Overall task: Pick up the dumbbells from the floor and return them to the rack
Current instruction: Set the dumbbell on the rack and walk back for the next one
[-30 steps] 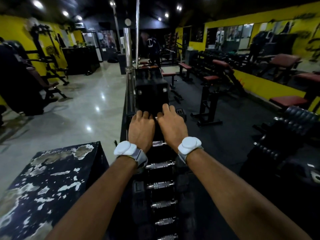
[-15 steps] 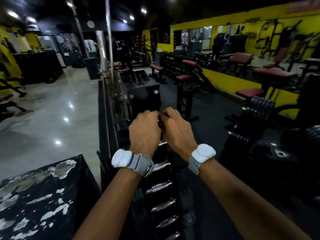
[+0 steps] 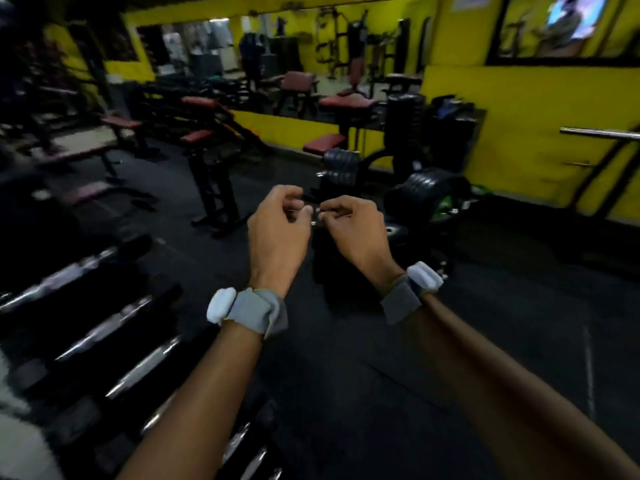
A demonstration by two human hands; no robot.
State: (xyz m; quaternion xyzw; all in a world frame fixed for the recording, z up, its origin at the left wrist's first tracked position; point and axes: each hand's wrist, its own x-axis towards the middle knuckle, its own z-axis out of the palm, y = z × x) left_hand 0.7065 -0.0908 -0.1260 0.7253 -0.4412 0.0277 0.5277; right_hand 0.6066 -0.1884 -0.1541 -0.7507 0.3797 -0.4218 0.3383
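Observation:
My left hand [image 3: 277, 230] and my right hand [image 3: 353, 230] hang side by side in mid-air over the dark rubber floor, fingers loosely curled, nothing in either. The dumbbell rack [image 3: 104, 327] runs along the left and bottom left, with several black dumbbells whose chrome handles [image 3: 149, 365] show blurred. Past my hands, black weights [image 3: 429, 192] rest on the floor beside a stand of stacked plates [image 3: 341, 168]. Both wrists carry grey bands with white sensors.
A black bench frame [image 3: 216, 188] stands on the floor ahead left. Red-padded benches [image 3: 325, 143] line the yellow mirrored wall. A chrome bar [image 3: 599, 133] juts in from the right. Open black floor [image 3: 519, 306] lies to the right of my arms.
My hands have come off the dumbbell on the rack and lifted, holding nothing. The view has swung right, so the rack is now at the left and the floor weights are ahead.

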